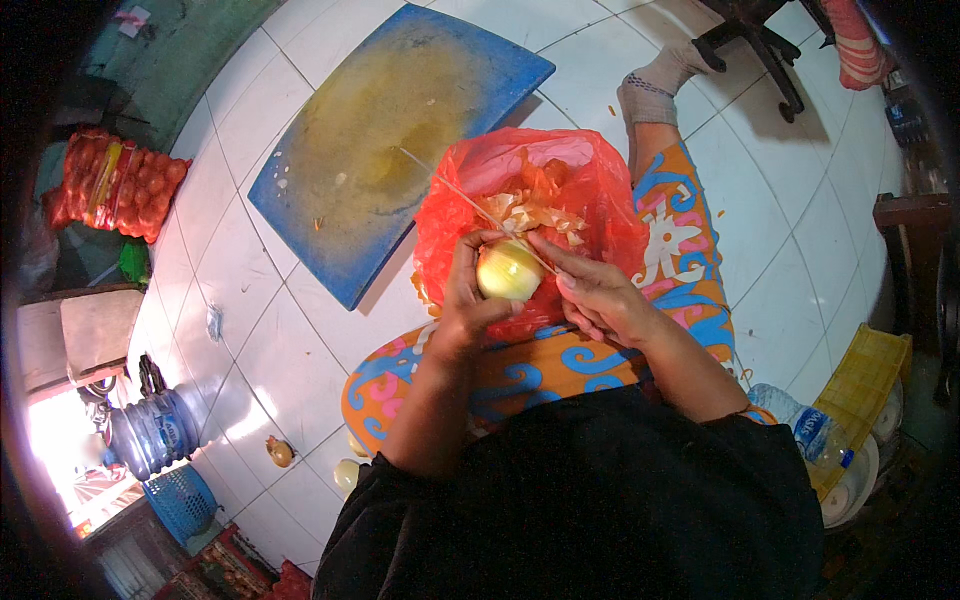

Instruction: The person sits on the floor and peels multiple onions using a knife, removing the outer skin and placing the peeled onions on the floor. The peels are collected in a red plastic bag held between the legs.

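Note:
My left hand (472,300) is closed around a mostly peeled onion (510,274), pale yellow-green with some brown at its left side. In my right hand (600,292) is a knife (472,204), its thin blade seen nearly edge-on and running up to the left across the onion's top. The fingertips of both hands come close together at the onion; the knife's handle is hidden in my right hand. Beneath them, between my legs, lies an open red plastic bag (442,202) with papery onion skins (525,214) inside.
A worn blue board (375,127) lies on the white tiled floor beyond the bag. A red net sack of onions (124,184) is at far left, above a large water bottle (154,431) and a blue basket (180,499). Loose onions (280,451) lie nearby. A yellow crate (855,397) is at right.

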`<action>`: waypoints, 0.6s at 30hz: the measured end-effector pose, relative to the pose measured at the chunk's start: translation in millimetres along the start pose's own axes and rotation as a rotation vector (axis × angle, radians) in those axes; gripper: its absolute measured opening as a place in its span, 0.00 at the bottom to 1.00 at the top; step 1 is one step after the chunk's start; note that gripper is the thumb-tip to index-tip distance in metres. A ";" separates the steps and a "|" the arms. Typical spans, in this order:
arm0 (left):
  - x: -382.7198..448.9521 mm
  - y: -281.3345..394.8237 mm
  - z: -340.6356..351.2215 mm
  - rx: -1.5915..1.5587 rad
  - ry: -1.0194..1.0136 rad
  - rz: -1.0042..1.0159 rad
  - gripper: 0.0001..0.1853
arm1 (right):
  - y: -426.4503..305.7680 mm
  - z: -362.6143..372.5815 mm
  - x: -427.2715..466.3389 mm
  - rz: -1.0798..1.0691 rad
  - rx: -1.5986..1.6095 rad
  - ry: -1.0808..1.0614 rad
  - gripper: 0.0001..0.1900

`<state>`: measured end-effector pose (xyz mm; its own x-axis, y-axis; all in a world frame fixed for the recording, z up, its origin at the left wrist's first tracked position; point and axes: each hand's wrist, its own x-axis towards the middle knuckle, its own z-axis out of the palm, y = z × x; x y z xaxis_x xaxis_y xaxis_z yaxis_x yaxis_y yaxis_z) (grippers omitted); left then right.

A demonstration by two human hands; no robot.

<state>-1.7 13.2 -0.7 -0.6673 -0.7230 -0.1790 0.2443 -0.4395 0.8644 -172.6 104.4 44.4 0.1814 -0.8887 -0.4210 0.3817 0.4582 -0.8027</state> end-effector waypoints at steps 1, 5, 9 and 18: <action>-0.2 0.0 0.3 -0.004 -0.001 0.004 0.40 | -0.8 0.8 0.8 -0.001 -0.029 0.018 0.26; 0.3 0.1 2.1 -0.017 -0.016 -0.008 0.39 | 0.8 -0.4 5.2 -0.032 -0.110 0.109 0.25; 0.4 -0.3 0.7 -0.060 -0.064 -0.023 0.38 | 5.2 -2.5 10.8 -0.032 -0.117 0.204 0.24; -3.4 10.5 6.8 -0.610 -0.025 -0.111 0.38 | 4.2 0.2 7.2 -0.001 0.083 0.285 0.29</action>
<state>-1.6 14.7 12.2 -0.7262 -0.6459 -0.2356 0.5256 -0.7424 0.4154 -169.5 99.9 38.1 -0.0768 -0.8439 -0.5310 0.4564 0.4438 -0.7712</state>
